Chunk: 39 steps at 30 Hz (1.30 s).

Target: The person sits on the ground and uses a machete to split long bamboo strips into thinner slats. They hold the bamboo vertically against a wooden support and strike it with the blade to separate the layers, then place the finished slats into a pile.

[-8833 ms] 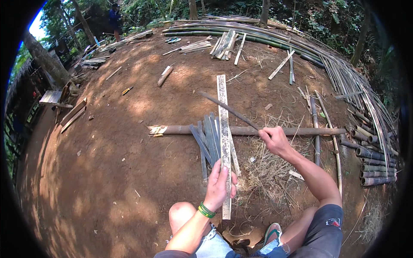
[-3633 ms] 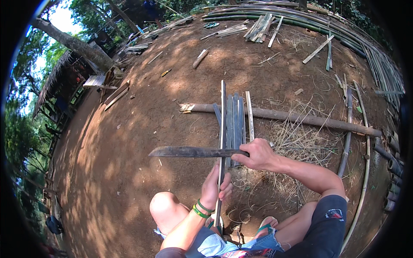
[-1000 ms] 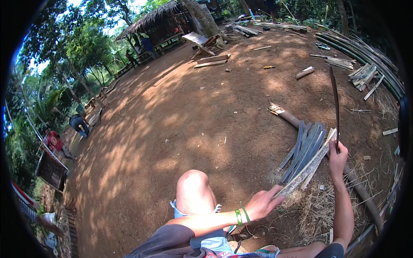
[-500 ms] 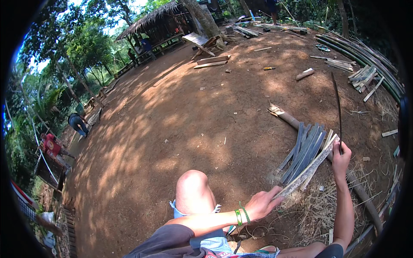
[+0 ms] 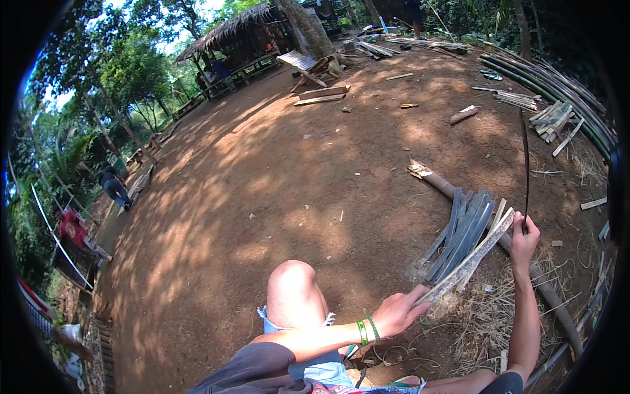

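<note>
Pale, mottled bamboo, by the look of it, makes up the long strip [image 5: 474, 258] that we hold low on our right, above the brown earth. Our left hand [image 5: 396, 314], with green bands [image 5: 368, 331] at its wrist, is clamped on the strip's near end. From there its long axis runs away from us and to the right, climbing on a slant, so the far end points up toward our right hand [image 5: 524, 243]. That end sits right at the right hand's fingers; we cannot tell whether they touch.

Our right hand is closed on the handle of a long dark knife [image 5: 526, 161]. We see the blade as a thin line, pointing away from us almost straight up the view, its tip leaning a touch left. Strip and knife thus form a narrow angle, meeting near the right hand.

Just left of our strip, a fan of dark strips [image 5: 464, 230] lies in much the same direction, across a brown pole [image 5: 442, 184]. The pole runs crosswise to them, from its splintered end down to the right. Dry shavings [image 5: 489, 328] are heaped below our strip.
</note>
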Each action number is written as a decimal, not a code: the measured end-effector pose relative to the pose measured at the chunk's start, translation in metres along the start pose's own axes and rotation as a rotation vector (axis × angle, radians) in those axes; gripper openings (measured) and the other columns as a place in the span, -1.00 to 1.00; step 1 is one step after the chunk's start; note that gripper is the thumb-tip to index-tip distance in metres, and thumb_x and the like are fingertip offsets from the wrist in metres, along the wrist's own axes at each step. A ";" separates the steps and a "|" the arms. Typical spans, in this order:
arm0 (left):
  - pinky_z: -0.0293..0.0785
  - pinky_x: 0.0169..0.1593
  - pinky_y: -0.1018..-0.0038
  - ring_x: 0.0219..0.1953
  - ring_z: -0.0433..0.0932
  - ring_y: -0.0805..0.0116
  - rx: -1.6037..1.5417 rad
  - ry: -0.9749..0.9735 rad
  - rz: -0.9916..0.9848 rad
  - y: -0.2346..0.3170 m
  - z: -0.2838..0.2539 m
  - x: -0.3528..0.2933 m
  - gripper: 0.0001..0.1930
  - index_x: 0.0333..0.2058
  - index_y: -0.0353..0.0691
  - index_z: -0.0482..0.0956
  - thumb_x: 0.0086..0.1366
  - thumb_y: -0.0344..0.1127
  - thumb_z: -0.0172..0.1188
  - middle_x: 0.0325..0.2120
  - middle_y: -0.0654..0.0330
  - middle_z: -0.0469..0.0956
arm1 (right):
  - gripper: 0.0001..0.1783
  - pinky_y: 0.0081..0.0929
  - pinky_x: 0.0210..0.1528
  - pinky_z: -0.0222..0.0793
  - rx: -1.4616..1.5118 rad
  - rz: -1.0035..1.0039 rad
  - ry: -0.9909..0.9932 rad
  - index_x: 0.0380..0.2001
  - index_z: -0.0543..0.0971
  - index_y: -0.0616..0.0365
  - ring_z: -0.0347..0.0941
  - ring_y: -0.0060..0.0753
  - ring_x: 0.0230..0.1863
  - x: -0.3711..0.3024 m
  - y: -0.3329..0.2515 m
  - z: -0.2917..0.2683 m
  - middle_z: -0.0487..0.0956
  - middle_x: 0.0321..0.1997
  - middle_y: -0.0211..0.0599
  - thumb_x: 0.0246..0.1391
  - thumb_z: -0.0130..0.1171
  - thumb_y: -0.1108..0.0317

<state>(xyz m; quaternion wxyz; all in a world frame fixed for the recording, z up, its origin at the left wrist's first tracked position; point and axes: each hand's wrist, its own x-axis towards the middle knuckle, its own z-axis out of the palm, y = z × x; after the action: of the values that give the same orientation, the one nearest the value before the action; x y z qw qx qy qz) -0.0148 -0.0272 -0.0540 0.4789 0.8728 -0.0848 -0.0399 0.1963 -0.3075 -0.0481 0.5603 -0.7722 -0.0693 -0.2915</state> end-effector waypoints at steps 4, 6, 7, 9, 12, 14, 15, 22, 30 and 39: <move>0.35 -0.39 0.12 -0.51 0.53 -0.14 -0.023 -0.016 -0.012 0.007 -0.004 0.001 -0.66 0.01 -0.12 0.41 0.44 -0.03 0.08 -0.63 -0.06 0.44 | -0.61 -0.53 -0.43 0.02 -0.029 0.010 0.026 -0.52 0.38 0.32 0.09 -0.69 -0.44 0.004 0.003 -0.007 0.25 -0.59 -0.58 0.35 0.11 0.29; 0.37 -0.38 0.13 -0.51 0.53 -0.11 -0.019 -0.015 -0.026 0.004 -0.003 0.001 -0.66 0.00 -0.13 0.42 0.44 -0.04 0.08 -0.62 -0.05 0.46 | -0.60 -0.53 -0.45 -0.01 -0.051 0.004 0.052 -0.53 0.38 0.32 0.08 -0.70 -0.46 0.005 0.000 -0.006 0.23 -0.60 -0.60 0.35 0.11 0.28; 0.38 -0.38 0.14 -0.51 0.54 -0.10 -0.017 -0.015 -0.033 0.001 -0.003 0.001 -0.66 0.00 -0.14 0.42 0.44 -0.04 0.09 -0.61 -0.04 0.47 | -0.60 -0.52 -0.46 -0.02 -0.062 0.001 0.064 -0.54 0.38 0.32 0.08 -0.71 -0.47 0.006 -0.001 -0.006 0.22 -0.60 -0.61 0.35 0.12 0.28; 0.40 -0.38 0.17 -0.51 0.55 -0.06 -0.040 0.001 -0.046 -0.003 -0.003 0.001 -0.67 0.00 -0.15 0.42 0.44 -0.07 0.09 -0.60 -0.02 0.49 | -0.59 -0.53 -0.47 -0.04 -0.061 0.011 0.109 -0.56 0.38 0.30 0.07 -0.72 -0.49 0.008 -0.003 -0.006 0.21 -0.61 -0.63 0.35 0.12 0.27; 0.42 -0.38 0.23 -0.52 0.57 0.05 -0.062 0.042 -0.044 -0.002 -0.006 0.002 -0.69 0.00 -0.17 0.42 0.44 -0.11 0.10 -0.58 0.01 0.52 | -0.59 -0.55 -0.49 -0.06 -0.048 0.024 0.154 -0.57 0.41 0.27 0.08 -0.74 -0.50 0.012 0.007 -0.012 0.23 -0.62 -0.67 0.34 0.14 0.26; 0.42 -0.39 0.28 -0.53 0.57 0.15 -0.078 0.075 -0.042 -0.001 -0.008 0.004 -0.70 0.00 -0.19 0.42 0.44 -0.14 0.11 -0.58 0.04 0.53 | -0.61 -0.56 -0.49 -0.06 -0.035 0.039 0.154 -0.56 0.45 0.26 0.09 -0.74 -0.51 0.015 0.016 -0.017 0.25 -0.61 -0.68 0.33 0.14 0.26; 0.42 -0.39 0.30 -0.54 0.56 0.21 -0.088 0.091 -0.044 -0.001 -0.008 0.004 -0.71 0.00 -0.19 0.42 0.44 -0.15 0.11 -0.58 0.05 0.53 | -0.62 -0.57 -0.49 -0.06 -0.027 0.050 0.143 -0.54 0.47 0.26 0.09 -0.74 -0.50 0.016 0.020 -0.020 0.27 -0.61 -0.68 0.33 0.15 0.26; 0.38 -0.45 0.41 -0.57 0.46 0.51 -0.154 0.310 -0.007 -0.015 0.000 0.012 -0.73 -0.01 -0.24 0.42 0.46 -0.20 0.11 -0.61 0.19 0.46 | -0.67 -0.58 -0.46 -0.04 0.056 -0.062 0.248 -0.50 0.55 0.25 0.10 -0.75 -0.51 0.004 -0.007 0.006 0.33 -0.60 -0.66 0.30 0.18 0.25; 0.37 -0.28 0.59 -0.37 0.40 0.66 -0.438 0.444 -0.016 -0.018 -0.002 0.036 -0.80 -0.04 -0.24 0.44 0.49 -0.27 0.06 -0.39 0.39 0.48 | -0.75 -0.62 -0.45 0.00 0.105 0.119 -0.111 -0.53 0.55 0.24 0.15 -0.78 -0.51 -0.014 -0.004 -0.002 0.35 -0.59 -0.69 0.21 0.24 0.37; 0.34 -0.25 0.72 -0.32 0.37 0.73 -0.741 0.553 0.119 -0.033 0.003 0.074 -0.78 -0.03 -0.22 0.40 0.40 -0.43 0.19 -0.31 0.43 0.46 | -0.85 -0.64 -0.51 0.09 0.331 0.375 -0.533 -0.33 0.69 0.25 0.27 -0.79 -0.56 -0.070 -0.052 0.029 0.49 -0.57 -0.62 0.08 0.33 0.38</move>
<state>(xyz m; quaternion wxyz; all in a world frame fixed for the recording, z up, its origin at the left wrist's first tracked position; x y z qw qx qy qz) 0.0609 -0.0258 -0.0823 0.7646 0.6144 0.0160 0.1940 0.1267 -0.2471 -0.0482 0.6835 -0.7193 -0.1164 0.0428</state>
